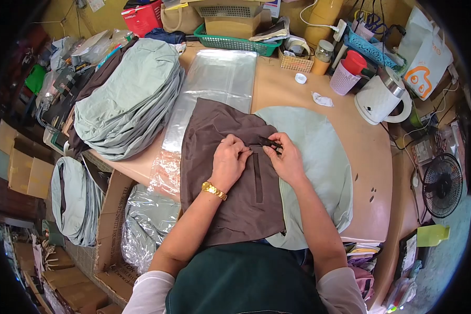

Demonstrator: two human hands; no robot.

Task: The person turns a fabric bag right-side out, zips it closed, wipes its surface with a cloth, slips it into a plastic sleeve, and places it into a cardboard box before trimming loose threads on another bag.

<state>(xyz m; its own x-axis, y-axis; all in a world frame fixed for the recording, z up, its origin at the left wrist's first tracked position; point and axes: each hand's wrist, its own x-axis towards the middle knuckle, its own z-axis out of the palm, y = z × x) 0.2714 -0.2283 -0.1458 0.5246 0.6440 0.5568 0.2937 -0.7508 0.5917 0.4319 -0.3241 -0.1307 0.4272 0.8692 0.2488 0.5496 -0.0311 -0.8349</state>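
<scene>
Head view: left hand pinches brown fabric; right hand grips black tool; table margin shows rightward.

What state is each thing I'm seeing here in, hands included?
Brown cloth: spread out, wrinkled
Left hand: curled, on the cloth
Right hand: gripping the black tool
Pale cloths, upper left: stacked
Clear bags: lying flat
Carton: open, holding wrapped goods
Kettle: lid shut
Fan: cannot tell whether it's running

White kettle near red cup; black fan; green basket.
</scene>
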